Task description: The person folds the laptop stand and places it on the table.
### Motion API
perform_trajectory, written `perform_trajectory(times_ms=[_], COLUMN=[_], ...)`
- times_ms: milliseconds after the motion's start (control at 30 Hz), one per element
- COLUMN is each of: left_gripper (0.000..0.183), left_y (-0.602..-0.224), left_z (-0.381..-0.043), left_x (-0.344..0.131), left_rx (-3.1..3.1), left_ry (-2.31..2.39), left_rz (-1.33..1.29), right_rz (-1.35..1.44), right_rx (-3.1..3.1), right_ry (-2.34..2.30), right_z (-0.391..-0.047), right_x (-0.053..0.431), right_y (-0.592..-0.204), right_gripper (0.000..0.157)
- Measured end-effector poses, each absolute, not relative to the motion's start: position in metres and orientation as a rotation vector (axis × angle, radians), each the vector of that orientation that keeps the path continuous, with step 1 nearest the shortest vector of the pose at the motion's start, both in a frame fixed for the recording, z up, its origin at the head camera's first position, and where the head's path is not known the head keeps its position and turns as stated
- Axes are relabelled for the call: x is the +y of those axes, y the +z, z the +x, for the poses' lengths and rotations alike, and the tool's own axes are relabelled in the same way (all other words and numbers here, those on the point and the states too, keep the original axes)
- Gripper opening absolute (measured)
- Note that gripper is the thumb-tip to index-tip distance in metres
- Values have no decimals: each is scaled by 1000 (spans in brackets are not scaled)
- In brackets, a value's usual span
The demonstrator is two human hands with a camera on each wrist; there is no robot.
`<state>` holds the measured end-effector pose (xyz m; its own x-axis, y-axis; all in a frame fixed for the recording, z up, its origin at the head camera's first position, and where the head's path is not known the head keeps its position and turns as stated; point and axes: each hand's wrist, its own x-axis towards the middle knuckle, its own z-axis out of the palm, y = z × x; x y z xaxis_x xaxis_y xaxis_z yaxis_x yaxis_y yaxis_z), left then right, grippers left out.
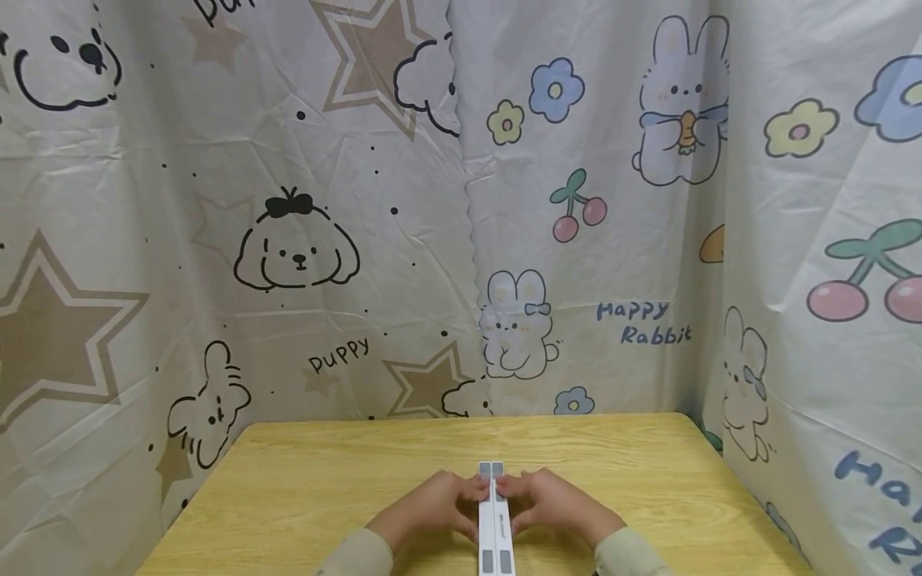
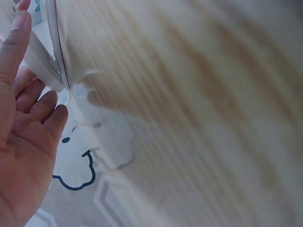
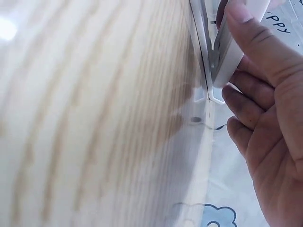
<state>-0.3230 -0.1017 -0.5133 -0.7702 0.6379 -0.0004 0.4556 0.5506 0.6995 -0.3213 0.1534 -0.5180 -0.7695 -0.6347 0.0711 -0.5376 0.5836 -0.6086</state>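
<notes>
A white folded laptop stand (image 1: 493, 520), two slim bars lying side by side with grey pads at both ends, points away from me at the table's near middle. My left hand (image 1: 441, 502) holds its left bar, fingertips on top near the far end. From the other side, my right hand (image 1: 553, 502) holds the right bar in a matching way. The left wrist view shows the stand's edge (image 2: 42, 61) between thumb and curled fingers. In the right wrist view the thumb lies along the white bar (image 3: 232, 56), with the other fingers bent beneath it.
The yellow wood-grain table (image 1: 324, 464) spreads around the stand. Behind it and along both sides hangs a pale curtain (image 1: 418, 280) printed with puppies, rabbits, stars and cherries, close to the table's edges.
</notes>
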Motion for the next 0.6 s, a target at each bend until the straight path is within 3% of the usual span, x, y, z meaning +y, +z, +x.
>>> perform_trajectory(times_ms=[600], left_gripper=[76], left_y=[-515], left_z=[-317], left_x=[-96], left_rx=[2698], left_ry=[738], left_rz=[934], right_rz=[-1050], right_rx=[2869], right_ry=[-606], right_z=[-306], right_x=[145], right_y=[-516], right_gripper=[73])
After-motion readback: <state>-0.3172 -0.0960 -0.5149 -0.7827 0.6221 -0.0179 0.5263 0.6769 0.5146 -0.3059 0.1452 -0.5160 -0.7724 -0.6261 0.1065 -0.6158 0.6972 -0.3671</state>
